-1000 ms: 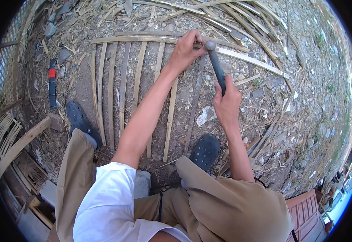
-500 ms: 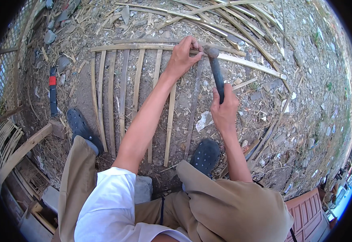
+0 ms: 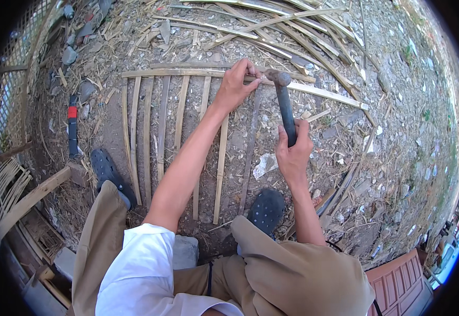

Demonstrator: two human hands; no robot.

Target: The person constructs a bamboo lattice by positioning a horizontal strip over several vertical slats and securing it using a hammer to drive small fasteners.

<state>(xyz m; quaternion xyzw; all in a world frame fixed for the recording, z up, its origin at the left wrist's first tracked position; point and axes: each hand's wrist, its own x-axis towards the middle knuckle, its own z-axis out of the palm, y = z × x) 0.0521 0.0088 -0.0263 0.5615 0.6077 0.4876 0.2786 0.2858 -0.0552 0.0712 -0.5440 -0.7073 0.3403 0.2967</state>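
Right hand (image 3: pixel 292 152) clenched around hammer (image 3: pixel 284 105) handle, head at the top bamboo slat (image 3: pixel 187 72), centre-upper frame. Left hand (image 3: pixel 235 84) fingertips pinch at that slat just beside the hammer head. Vertical strips (image 3: pixel 162 124) run below.

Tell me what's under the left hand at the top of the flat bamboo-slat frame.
The left hand presses on the frame's horizontal bamboo crosspiece, beside the dark metal hammer head. Whatever the fingers pinch there, perhaps a nail, is covered.

hammer (image 3: pixel 284 108) | dark, upright, head on bamboo frame (image 3: pixel 176 73) | flat on dirt
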